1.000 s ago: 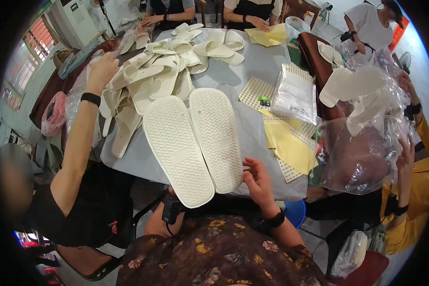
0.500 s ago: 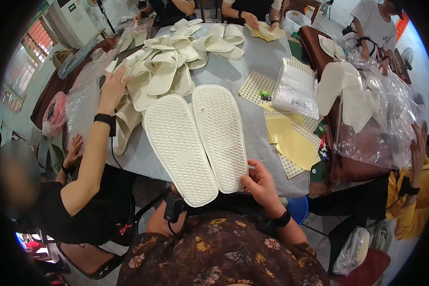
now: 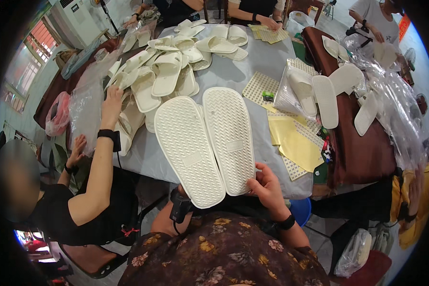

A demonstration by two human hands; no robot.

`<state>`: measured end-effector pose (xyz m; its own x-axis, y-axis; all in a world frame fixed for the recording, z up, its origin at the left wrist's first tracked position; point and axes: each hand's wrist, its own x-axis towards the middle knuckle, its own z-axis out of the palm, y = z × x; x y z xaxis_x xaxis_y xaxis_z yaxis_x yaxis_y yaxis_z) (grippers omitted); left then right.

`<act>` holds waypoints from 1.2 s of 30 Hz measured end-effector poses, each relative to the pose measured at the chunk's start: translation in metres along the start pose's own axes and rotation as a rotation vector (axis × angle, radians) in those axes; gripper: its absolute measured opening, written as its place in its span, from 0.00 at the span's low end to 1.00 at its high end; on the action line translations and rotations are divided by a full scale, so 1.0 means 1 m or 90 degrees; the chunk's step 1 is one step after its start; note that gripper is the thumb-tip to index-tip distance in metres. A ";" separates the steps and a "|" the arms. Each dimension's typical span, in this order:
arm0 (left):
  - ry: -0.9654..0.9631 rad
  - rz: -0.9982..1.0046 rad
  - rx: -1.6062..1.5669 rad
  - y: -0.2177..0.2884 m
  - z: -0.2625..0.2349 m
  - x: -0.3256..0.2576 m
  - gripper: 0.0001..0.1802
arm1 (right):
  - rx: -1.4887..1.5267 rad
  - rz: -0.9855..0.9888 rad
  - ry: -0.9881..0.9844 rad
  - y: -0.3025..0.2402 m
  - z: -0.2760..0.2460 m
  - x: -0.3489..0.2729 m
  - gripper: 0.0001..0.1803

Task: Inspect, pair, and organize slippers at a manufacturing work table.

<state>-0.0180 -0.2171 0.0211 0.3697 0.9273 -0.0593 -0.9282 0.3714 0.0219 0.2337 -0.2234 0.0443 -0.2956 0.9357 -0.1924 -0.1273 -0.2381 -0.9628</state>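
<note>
A pair of white slippers is held side by side over the table's near edge, patterned soles facing up. My right hand [image 3: 268, 187] grips the right slipper [image 3: 229, 143] by its lower edge, thumb at the rim and fingers partly behind. The left slipper [image 3: 188, 150] overlaps it slightly. My left hand's fingers are hidden behind that slipper; the left wrist [image 3: 181, 207], with a black device, shows below, and the slipper appears held up by that hand.
A heap of white slippers [image 3: 167, 71] covers the table's far left, where a co-worker's hand [image 3: 112, 102] reaches. Yellow sticker sheets [image 3: 291, 136] and a clear-wrapped package [image 3: 295, 90] lie right. Beyond are a brown couch [image 3: 362, 157], loose slippers and clear plastic [image 3: 400, 114].
The held pair has shifted slightly right in view, still sole-up. On the right, a co-worker's clear plastic has drawn away, and several slippers now lie apart on the couch and package.
</note>
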 end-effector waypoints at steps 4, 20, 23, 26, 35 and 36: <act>0.002 -0.001 -0.003 -0.001 0.000 0.000 0.18 | -0.018 -0.001 -0.001 0.002 -0.002 -0.001 0.26; 0.293 0.249 0.657 -0.027 0.011 0.067 0.15 | 0.011 -0.062 0.098 0.017 -0.015 0.005 0.29; 0.405 0.123 0.755 -0.033 0.002 0.073 0.15 | -0.014 -0.077 0.116 0.029 -0.018 0.009 0.35; 0.244 0.128 0.787 -0.046 0.001 0.073 0.20 | -0.244 -0.110 0.213 0.050 -0.024 0.019 0.40; -0.061 0.377 0.860 -0.031 0.106 0.003 0.27 | -0.578 -0.151 0.275 0.082 -0.035 0.030 0.32; -0.138 0.489 0.967 -0.024 0.125 -0.011 0.25 | -0.581 -0.134 0.272 0.081 -0.034 0.030 0.32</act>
<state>0.0051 -0.2304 0.1456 0.0102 0.8413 0.5404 -0.0592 -0.5390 0.8402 0.2467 -0.2056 -0.0454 0.0335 0.9925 0.1174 0.6826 0.0631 -0.7281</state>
